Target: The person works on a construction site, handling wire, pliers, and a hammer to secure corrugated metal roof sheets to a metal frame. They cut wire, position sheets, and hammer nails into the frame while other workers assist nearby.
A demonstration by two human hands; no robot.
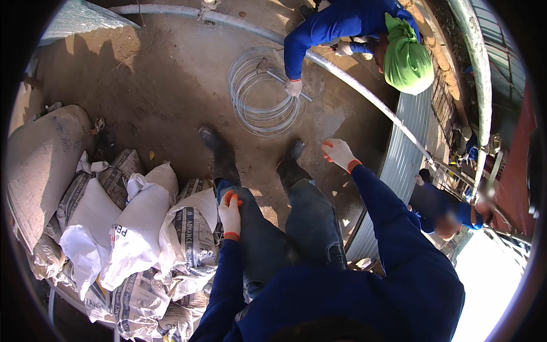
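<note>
My left hand (229,216), in a white work glove with orange on the fingers, rests at my left thigh. Its fingers are curled in and nothing shows in them. Out in front to the right, my right hand (341,154), gloved alike, is held above the ground with bent fingers. Whether it pinches something thin cannot be made out. Beyond it lies a loose coil of silvery wire (238,108) on the dirt. A co-worker in blue with a green head cloth (407,57) bends over the coil, one gloved hand on a hammer (275,74).
Stacked cement bags (196,236) and white sacks (137,233) crowd my left side. A long pale pipe (364,91) crosses the scene beyond the coil. Corrugated metal sheet (401,154) lies to my right. Another person (433,202) works farther right, beside bars and poles.
</note>
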